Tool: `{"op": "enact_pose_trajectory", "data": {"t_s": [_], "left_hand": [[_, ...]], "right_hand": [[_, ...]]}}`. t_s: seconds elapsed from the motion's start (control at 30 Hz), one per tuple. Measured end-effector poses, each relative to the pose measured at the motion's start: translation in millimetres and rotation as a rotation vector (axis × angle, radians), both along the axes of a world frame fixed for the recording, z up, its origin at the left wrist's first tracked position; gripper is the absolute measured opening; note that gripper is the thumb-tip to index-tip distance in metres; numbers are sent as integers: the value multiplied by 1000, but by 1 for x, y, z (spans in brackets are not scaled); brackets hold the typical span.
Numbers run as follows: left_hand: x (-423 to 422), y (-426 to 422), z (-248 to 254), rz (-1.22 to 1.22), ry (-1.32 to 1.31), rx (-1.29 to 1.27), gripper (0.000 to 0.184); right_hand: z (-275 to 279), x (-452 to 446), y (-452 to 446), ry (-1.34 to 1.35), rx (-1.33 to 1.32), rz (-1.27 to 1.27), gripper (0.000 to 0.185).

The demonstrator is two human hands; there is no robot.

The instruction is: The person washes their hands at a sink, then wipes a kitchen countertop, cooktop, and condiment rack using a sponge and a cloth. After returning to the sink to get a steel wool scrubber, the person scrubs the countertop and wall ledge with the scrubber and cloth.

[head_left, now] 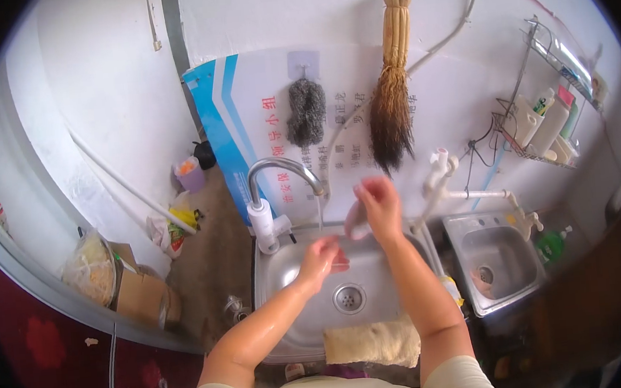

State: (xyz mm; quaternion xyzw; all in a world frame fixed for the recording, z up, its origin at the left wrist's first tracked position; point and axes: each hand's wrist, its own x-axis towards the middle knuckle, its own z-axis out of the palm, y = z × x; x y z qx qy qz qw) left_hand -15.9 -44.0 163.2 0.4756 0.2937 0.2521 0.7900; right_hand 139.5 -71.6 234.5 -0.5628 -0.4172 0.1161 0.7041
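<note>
My right hand [381,204] is raised above the back edge of the steel sink [284,327], its fingers closed on a pale pinkish-grey piece [357,222]. That piece is blurred and partly covered by the hand, so its kind cannot be made out. Lower and to the left, my left hand [322,259] hangs over the basin with wet skin and loosely curved fingers; nothing shows in it. A thin stream of water falls from the curved faucet [282,163] just behind my left hand. Below both hands lies the round drain [349,299].
A folded tan cloth [373,344] lies over the sink's front edge. A smaller sink [494,261] and a green bottle [552,244] are on the right. A steel-wool bundle [306,112] and a straw brush [391,85] hang on the wall. A cardboard box [142,298] stands left.
</note>
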Motion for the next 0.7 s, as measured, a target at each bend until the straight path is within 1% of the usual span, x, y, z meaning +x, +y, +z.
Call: {"op": "enact_pose_trajectory", "data": {"t_s": [0.03, 0.1, 0.2, 0.23, 0.33, 0.37, 0.47, 0.7], "left_hand": [[-5, -1, -4, -23, -4, 33, 31], [-13, -2, -12, -82, 11, 76, 28], [-27, -5, -17, -125, 37, 111, 23], [-33, -4, -18, -140, 48, 126, 22], [-46, 1, -28, -141, 64, 139, 19], [-50, 4, -30, -145, 75, 140, 19], [-62, 12, -37, -143, 85, 125, 17], [-80, 21, -54, -178, 83, 70, 16]], "right_hand": [[7, 3, 11, 4, 50, 4, 9], [23, 7, 32, -12, 131, -8, 6], [41, -1, 60, -17, 229, -121, 7], [45, -4, 71, 28, 282, -121, 7], [47, -2, 103, 4, 332, -275, 6], [55, -7, 104, -28, 318, -368, 5], [56, -3, 119, -25, 315, -437, 4], [29, 5, 124, -22, 253, -500, 11]]}}
